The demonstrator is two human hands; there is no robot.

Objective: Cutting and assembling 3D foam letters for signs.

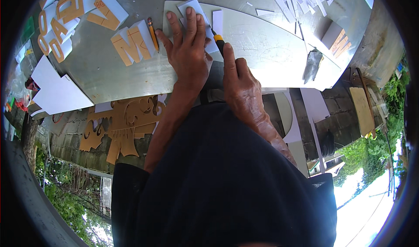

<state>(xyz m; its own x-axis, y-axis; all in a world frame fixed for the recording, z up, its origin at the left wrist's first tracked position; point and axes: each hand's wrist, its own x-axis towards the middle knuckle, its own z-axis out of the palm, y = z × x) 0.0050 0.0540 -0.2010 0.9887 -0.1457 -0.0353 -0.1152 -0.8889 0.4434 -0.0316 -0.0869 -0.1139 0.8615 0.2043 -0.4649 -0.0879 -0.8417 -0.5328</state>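
My left hand [188, 57] lies flat with its fingers spread, pressing on a white foam piece [197, 8]. Its thumb rests beside the piece. In my right hand [242, 85] is a craft knife [219, 39] with a yellow and black handle, the index finger stretched along it. The thin blade is against the right edge of the foam piece. Under both lies a pale, scratched board [257, 39]. A narrow white strip [217, 22] sits just right of the blade. Left of my left hand are an orange pencil [153, 35] and a foam letter with a brown face [132, 42].
Several brown-faced foam letters [65, 22] crowd the far left of the metal table [144, 74]. White offcuts [301, 0] lie at the far right, near another foam letter [337, 39] and a dark block [312, 66]. A white sheet [59, 87] overhangs the left edge. Brown cut-out sheets [126, 120] sit below.
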